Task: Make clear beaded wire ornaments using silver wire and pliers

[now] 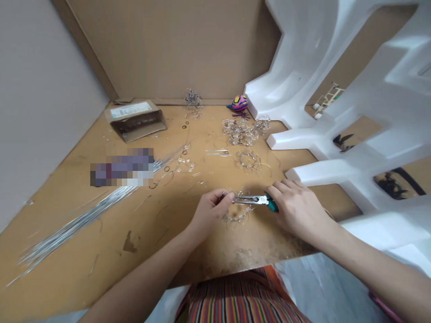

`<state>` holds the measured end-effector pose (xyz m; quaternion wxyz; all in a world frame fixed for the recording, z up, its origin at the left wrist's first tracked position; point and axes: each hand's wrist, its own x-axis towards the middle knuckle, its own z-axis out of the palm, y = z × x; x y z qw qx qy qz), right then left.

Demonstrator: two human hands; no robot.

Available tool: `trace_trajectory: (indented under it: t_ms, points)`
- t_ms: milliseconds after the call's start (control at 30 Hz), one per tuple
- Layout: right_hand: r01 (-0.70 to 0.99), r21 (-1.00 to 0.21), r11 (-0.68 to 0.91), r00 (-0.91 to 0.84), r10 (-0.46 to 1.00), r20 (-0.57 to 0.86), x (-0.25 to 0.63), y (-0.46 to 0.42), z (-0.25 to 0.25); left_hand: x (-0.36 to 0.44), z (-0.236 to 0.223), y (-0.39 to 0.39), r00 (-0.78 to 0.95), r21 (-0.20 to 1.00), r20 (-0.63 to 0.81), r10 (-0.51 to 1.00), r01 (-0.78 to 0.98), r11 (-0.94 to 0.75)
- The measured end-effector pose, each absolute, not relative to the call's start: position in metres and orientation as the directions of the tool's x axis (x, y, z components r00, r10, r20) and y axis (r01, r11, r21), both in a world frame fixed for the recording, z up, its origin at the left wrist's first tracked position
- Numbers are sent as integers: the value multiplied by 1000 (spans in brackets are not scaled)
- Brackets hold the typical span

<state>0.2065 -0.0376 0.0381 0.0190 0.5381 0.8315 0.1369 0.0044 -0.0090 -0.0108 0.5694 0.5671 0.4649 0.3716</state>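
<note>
In my right hand [292, 204] are long-nose pliers [259, 200] with green handles, their jaws pointing left. The jaw tips reach the fingertips of my left hand [213, 208], where thumb and forefinger pinch part of a wire ring with clear beads [239, 217]. That ring hangs just below the pliers, over the table near its front edge. Whether the jaws grip the wire is too small to tell. Beyond my hands lies another beaded wire ring [248, 160], and behind it a cluster of similar rings [239, 132].
A bundle of straight wires [90, 215] stretches across the left of the wooden table [134, 273]. An open cardboard box [138, 121] sits at the back left. A colourful round object [239, 103] rests at the back. White moulded foam [292, 139] borders the right side.
</note>
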Motion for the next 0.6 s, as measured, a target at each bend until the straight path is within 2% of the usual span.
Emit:
trace_trajectory:
  t_ms: [267,500,600]
  points:
    - [898,266,350,-394,909,136,204,-40,40,5,-14,-10,283,992,22,959,110,-56]
    - [931,184,316,-333,940,74,203,-43,36,5,-17,-11,286,952,162,944,207,-226]
    - [931,178,320,-338,938,81,203,-43,34,4,-19,-10,279,947,163,946,224,-229]
